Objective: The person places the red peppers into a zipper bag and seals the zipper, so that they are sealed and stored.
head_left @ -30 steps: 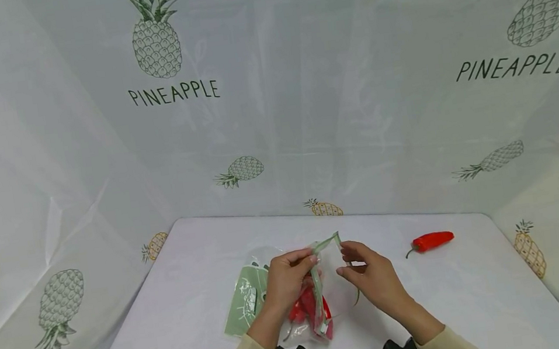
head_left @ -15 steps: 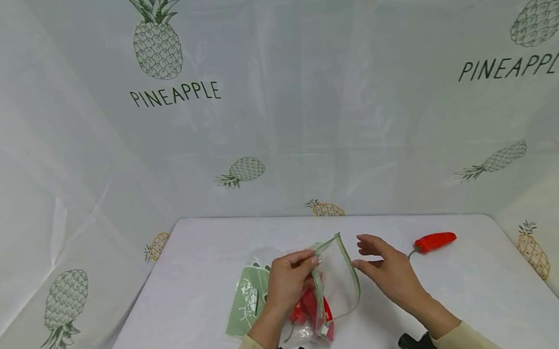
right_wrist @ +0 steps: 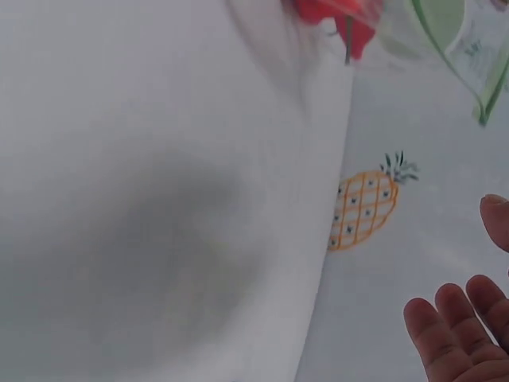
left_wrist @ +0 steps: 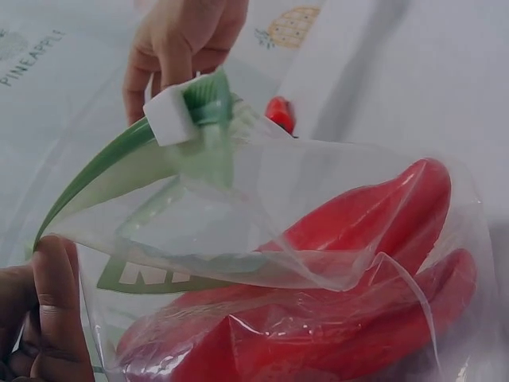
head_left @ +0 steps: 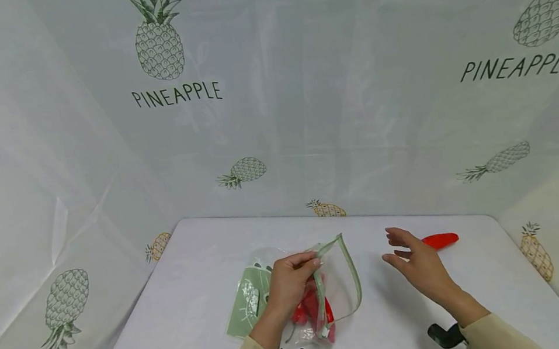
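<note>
My left hand (head_left: pixel 288 282) pinches the edge of a clear zip bag (head_left: pixel 350 262) near its green-trimmed mouth, which gapes toward the right. Inside the bag lie red peppers (left_wrist: pixel 350 310), seen large through the plastic in the left wrist view. A white slider (left_wrist: pixel 169 116) sits at one end of the green zip strip. Apart from the bag, my right hand (head_left: pixel 421 268) hovers with fingers spread and nothing between them. Just beyond it, a loose red pepper (head_left: pixel 442 240) rests on the table, its stem end hidden behind that hand.
A green printed panel (head_left: pixel 244 306) under clear plastic lies left of my left hand; whether it belongs to the same bag I cannot tell. The white table (head_left: pixel 173 336) is bordered at the back by a curtain (head_left: pixel 323 104) printed with pineapples.
My right hand has let go of the bag's rim and moved right to the loose pepper. The bag mouth has spread wider, while my left hand keeps its hold in place.
</note>
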Demonstrator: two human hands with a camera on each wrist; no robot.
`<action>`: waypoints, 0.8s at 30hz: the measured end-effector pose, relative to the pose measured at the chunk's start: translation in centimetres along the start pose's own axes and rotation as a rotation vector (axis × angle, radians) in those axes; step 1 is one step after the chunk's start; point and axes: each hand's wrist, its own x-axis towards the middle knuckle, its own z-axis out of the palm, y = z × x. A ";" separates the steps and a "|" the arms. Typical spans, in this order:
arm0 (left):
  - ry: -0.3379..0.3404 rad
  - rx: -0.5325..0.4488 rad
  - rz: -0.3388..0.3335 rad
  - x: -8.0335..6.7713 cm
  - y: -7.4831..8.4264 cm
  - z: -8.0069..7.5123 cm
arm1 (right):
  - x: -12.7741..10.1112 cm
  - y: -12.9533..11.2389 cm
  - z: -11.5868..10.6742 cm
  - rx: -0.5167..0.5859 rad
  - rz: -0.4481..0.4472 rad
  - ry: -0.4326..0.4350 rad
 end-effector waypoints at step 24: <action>0.013 0.031 -0.014 0.3 -0.4 -0.2 | 2.8 8.7 -6.3 -0.141 0.106 -0.043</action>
